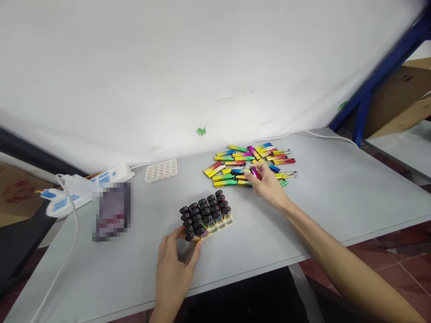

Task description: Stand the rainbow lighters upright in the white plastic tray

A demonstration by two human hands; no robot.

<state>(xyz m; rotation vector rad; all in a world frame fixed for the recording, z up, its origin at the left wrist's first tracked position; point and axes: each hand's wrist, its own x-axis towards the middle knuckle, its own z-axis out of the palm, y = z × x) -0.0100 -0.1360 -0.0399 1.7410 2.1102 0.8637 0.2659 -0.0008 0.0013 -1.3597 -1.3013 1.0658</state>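
Note:
A pale tray [222,225] holds several upright lighters [204,211] in rows, their black ends facing up. Some slots along its front right edge hold nothing. My left hand [175,260] grips the tray's near left corner, thumb at the front edge and fingers at the left side. Farther back and to the right, my right hand [267,181] pinches a purple lighter [255,172] between thumb and fingers. This hand is over a spread of shiny, multicoloured lighters [225,183] lying flat on the table; the fingers hide some of them.
A second pale tray [161,171] with bare slots lies near the wall. To the left are a white power strip [111,176] with cables and a blurred dark item [112,211]. A white cable [311,131] runs along the back right. Cardboard boxes [400,96] stand beyond a blue frame.

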